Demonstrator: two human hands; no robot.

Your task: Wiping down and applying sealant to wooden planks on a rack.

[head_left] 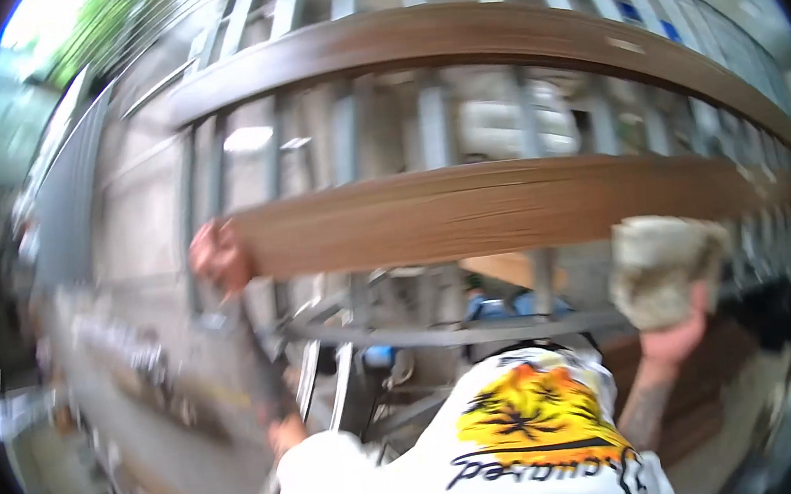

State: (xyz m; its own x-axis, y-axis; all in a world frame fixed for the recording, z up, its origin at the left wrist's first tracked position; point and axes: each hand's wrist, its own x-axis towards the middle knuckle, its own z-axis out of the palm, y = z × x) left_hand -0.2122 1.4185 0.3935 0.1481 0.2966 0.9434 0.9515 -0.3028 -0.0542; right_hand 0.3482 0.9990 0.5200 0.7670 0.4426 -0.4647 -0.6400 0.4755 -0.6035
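A long brown wood-grained board (487, 208) lies across a grey metal slatted rack (432, 129) in front of me. My left hand (219, 256) is closed around its left end. In my right hand (677, 338) is a crumpled off-white rag (660, 269) with dirty patches. The rag sits at the board's near edge, towards its right end; motion blur hides whether it touches the wood. Most fingers of my right hand are behind the rag, with the thumb side showing.
A second brown board (451, 34) lies on the rack farther away, roughly parallel. Beneath the slats is a blurred white bundle (517, 123). More dark brown boards (686, 400) are low on the right. Grey upright panels (77, 201) stand at the left.
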